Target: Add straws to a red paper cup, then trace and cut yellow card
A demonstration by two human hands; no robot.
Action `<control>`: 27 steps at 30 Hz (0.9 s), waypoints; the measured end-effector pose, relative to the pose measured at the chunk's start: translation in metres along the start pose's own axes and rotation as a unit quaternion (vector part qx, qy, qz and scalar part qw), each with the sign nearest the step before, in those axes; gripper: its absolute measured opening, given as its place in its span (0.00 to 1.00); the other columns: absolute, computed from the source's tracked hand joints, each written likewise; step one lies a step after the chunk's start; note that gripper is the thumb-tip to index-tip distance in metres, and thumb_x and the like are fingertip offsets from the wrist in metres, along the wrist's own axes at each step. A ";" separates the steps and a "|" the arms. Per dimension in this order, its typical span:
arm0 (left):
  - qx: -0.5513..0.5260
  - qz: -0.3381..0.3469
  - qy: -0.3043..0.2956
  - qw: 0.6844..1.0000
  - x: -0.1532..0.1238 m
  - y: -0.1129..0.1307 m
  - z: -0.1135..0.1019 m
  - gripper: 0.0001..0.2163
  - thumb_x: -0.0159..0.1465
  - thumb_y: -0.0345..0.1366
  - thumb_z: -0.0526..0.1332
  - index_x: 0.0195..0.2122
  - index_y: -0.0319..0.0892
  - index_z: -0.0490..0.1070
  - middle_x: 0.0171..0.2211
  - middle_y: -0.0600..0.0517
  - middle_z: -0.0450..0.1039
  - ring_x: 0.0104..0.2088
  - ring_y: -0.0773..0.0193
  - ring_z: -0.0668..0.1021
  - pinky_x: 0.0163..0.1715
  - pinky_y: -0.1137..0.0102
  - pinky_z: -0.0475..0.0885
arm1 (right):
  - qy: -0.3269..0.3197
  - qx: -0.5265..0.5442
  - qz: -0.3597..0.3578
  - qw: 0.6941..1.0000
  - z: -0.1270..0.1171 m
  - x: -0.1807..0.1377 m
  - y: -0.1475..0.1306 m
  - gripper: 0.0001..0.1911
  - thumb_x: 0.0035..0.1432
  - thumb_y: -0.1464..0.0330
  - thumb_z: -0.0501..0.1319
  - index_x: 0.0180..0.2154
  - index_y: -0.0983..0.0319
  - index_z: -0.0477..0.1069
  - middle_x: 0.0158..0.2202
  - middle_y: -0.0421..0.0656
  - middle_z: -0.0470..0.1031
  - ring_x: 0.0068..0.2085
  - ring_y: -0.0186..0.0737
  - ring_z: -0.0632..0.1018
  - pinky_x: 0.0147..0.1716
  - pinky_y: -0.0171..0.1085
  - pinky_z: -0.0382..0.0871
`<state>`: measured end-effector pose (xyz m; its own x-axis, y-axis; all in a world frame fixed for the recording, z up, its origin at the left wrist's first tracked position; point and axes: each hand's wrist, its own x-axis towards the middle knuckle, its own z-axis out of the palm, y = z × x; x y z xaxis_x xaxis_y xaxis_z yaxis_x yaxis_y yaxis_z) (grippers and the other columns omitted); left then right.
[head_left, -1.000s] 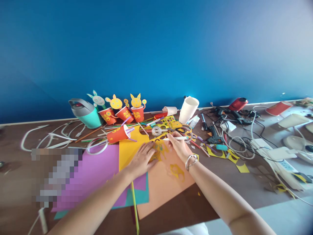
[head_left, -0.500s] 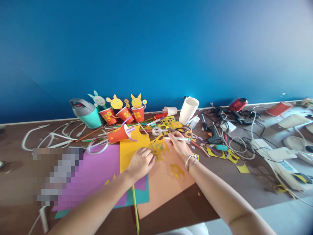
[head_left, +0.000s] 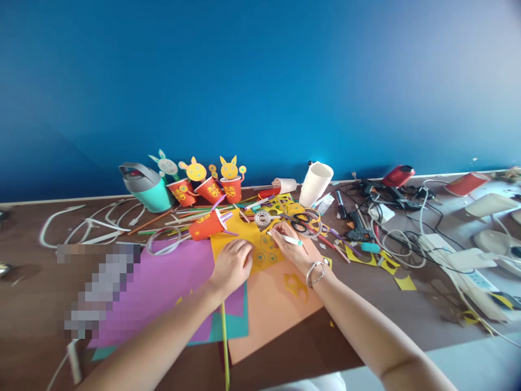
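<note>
Two shifts: left hand (head_left: 233,265) flat on yellow paper (head_left: 266,252), pen (head_left: 291,239) lowered.

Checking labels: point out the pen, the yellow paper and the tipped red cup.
pen (head_left: 292,239), head view, middle of the white barrel.
yellow paper (head_left: 264,254), head view, the drawn-on patch.
tipped red cup (head_left: 205,228), head view, its side wall.

The single head-worn camera is looking forward and down from the person's own height, facing the blue wall (head_left: 260,81) across the bench (head_left: 28,293). It is sitting close, framing the left hand (head_left: 233,265) and right hand (head_left: 292,251) near the middle.
</note>
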<state>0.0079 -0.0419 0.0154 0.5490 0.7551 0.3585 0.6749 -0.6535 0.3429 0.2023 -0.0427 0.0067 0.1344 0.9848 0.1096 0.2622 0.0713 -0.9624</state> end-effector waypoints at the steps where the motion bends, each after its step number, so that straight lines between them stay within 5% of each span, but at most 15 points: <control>1: 0.014 -0.011 0.003 1.000 0.001 -0.002 -0.001 0.09 0.61 0.25 0.56 0.38 0.41 0.73 0.39 0.47 0.76 0.42 0.56 0.77 0.44 0.59 0.74 | 0.013 -0.007 0.004 1.000 0.000 0.001 0.003 0.12 0.57 0.57 0.57 0.30 0.58 0.65 0.24 0.38 0.66 0.27 0.36 0.68 0.25 0.34 0.62; 6: -0.019 -0.002 -0.016 1.000 0.002 -0.011 0.002 0.12 0.59 0.23 0.57 0.41 0.41 0.74 0.44 0.46 0.76 0.47 0.56 0.77 0.48 0.59 0.74 | 0.049 -0.018 0.017 0.998 0.000 0.000 0.008 0.12 0.56 0.56 0.57 0.30 0.58 0.66 0.23 0.37 0.66 0.25 0.35 0.67 0.23 0.33 0.60; 12: -0.069 0.009 -0.029 0.997 0.002 -0.020 0.008 0.13 0.63 0.27 0.57 0.47 0.42 0.73 0.52 0.47 0.73 0.55 0.56 0.73 0.54 0.57 0.71 | 0.065 0.022 0.001 0.998 -0.010 -0.007 -0.020 0.16 0.57 0.54 0.55 0.25 0.58 0.61 0.20 0.37 0.63 0.21 0.34 0.63 0.20 0.33 0.56; 16: -0.082 0.013 -0.025 0.996 0.001 -0.024 0.011 0.13 0.64 0.29 0.55 0.47 0.41 0.72 0.53 0.45 0.72 0.57 0.54 0.71 0.55 0.54 0.69 | -0.014 -0.004 -0.008 1.000 -0.014 -0.017 -0.036 0.12 0.52 0.59 0.61 0.25 0.59 0.63 0.21 0.38 0.66 0.22 0.34 0.65 0.21 0.33 0.57; 21: -0.082 0.001 -0.040 0.996 0.003 -0.023 0.011 0.13 0.64 0.29 0.54 0.47 0.42 0.73 0.53 0.45 0.72 0.57 0.54 0.71 0.54 0.55 0.70 | -0.114 0.041 0.012 0.993 -0.001 -0.018 -0.022 0.13 0.49 0.61 0.62 0.23 0.59 0.60 0.19 0.35 0.62 0.21 0.32 0.63 0.20 0.32 0.55; 27: -0.094 -0.005 -0.042 0.995 0.004 -0.021 0.008 0.13 0.63 0.27 0.54 0.46 0.41 0.73 0.53 0.45 0.72 0.57 0.55 0.71 0.54 0.57 0.71 | -0.107 -0.043 -0.012 0.993 0.011 -0.015 -0.004 0.15 0.46 0.65 0.62 0.17 0.59 0.57 0.15 0.34 0.57 0.19 0.30 0.58 0.18 0.32 0.50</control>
<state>-0.0002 -0.0245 0.0029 0.5880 0.7578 0.2830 0.5809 -0.6390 0.5042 0.1889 -0.0557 0.0059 -0.0760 0.9948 0.0681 0.3455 0.0903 -0.9340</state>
